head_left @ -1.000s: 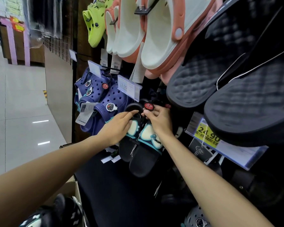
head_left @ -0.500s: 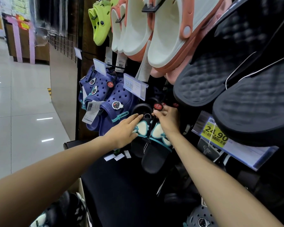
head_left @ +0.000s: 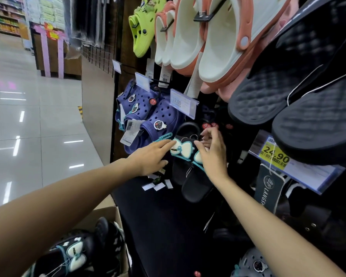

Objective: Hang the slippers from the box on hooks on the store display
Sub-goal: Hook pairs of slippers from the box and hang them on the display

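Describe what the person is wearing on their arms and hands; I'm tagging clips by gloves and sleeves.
Nothing is worn where the frame shows them. Both forearms are bare up to the picture's edge, with no sleeve in view. The left hand and the right hand have no gloves. No watch, bracelet or band shows at either wrist, and no ring is visible on the fingers, though some are partly hidden.

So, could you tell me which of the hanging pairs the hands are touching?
The black slippers with white bows, hanging below the navy clogs; the left hand and right hand rest on them alone.
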`<state>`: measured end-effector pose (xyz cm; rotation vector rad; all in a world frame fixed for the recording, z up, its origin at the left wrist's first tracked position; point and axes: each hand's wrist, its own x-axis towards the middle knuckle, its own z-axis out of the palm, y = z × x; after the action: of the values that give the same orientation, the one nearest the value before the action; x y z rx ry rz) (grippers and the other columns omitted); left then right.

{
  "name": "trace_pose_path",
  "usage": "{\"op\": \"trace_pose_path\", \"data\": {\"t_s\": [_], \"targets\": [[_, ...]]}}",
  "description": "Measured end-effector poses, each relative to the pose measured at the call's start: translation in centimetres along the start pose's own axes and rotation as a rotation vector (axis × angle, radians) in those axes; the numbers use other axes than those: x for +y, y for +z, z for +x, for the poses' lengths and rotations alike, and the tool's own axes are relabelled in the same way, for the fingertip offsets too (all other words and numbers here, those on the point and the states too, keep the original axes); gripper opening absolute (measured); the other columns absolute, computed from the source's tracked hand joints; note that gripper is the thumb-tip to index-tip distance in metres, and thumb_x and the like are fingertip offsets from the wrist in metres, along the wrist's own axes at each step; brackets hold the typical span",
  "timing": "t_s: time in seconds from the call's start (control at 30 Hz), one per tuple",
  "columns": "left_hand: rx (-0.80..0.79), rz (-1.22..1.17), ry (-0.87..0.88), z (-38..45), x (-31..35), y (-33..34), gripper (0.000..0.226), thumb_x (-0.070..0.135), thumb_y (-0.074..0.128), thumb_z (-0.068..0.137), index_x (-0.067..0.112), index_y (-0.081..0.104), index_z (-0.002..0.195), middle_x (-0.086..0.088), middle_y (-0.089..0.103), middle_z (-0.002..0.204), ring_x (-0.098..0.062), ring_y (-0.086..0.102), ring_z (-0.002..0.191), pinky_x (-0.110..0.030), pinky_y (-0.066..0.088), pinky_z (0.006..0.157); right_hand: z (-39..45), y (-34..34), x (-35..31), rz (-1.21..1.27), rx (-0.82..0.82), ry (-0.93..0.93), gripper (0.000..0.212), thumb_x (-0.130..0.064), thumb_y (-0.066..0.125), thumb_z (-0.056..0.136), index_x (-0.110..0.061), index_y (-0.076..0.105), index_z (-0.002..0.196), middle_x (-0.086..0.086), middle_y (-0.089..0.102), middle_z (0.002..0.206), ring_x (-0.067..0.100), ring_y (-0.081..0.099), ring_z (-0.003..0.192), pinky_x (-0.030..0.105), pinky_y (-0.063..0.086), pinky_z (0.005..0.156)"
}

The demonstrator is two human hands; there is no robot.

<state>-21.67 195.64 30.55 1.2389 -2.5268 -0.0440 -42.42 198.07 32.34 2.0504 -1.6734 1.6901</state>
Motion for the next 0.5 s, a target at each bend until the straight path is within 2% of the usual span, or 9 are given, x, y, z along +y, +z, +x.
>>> {"op": "trace_pose_path", "data": {"t_s": [0.07,0.13,0.27,0.5], "targets": [[-0.025,0.022,-0.030,-1.6,-1.3,-0.3,0.068,0.032,0.046,0.102,0.028,0.009,0.158,0.007,0.017,0.163,-0.021,0.035,0.141,-0.041,0.045,0.102,-0.8,0.7,-0.5,-0.109,-0.094,-0.100,0.019,-0.012,0.072,0.085,-0.020,0.057,0.094,-0.006,0.058,0.095,0.013,0.057,0.088,0.028,0.047,0.081],[-0.049,0.049,-0.067,-3.5,-3.1,-0.2,0.064,0.037,0.045,0.102,0.031,0.013,0.157,0.006,0.026,0.160,-0.022,0.043,0.135,-0.041,0.047,0.100,-1.3,1.5,-1.2,-0.167,-0.172,-0.163,0.014,-0.016,0.070,0.088,-0.022,0.059,0.095,-0.009,0.058,0.096,0.015,0.056,0.093,0.034,0.047,0.084],[-0.123,0.090,-0.180,-7.7,-6.5,0.0,0.060,0.039,0.044,0.102,0.029,0.019,0.156,0.003,0.034,0.156,-0.022,0.044,0.135,-0.037,0.045,0.102,-2.9,3.6,-3.2,-0.211,-0.363,-0.287,0.013,-0.021,0.065,0.093,-0.022,0.060,0.105,-0.012,0.059,0.104,0.012,0.054,0.104,0.030,0.046,0.084],[-0.183,0.130,-0.310,-14.2,-11.2,2.1,0.051,0.037,0.044,0.103,0.026,0.031,0.151,0.003,0.045,0.149,-0.020,0.048,0.132,-0.034,0.045,0.099,-7.0,10.2,-5.2,-0.228,-0.735,-0.269,0.013,-0.031,0.060,0.096,-0.028,0.059,0.109,-0.011,0.059,0.106,0.009,0.055,0.100,0.037,0.050,0.083]]}}
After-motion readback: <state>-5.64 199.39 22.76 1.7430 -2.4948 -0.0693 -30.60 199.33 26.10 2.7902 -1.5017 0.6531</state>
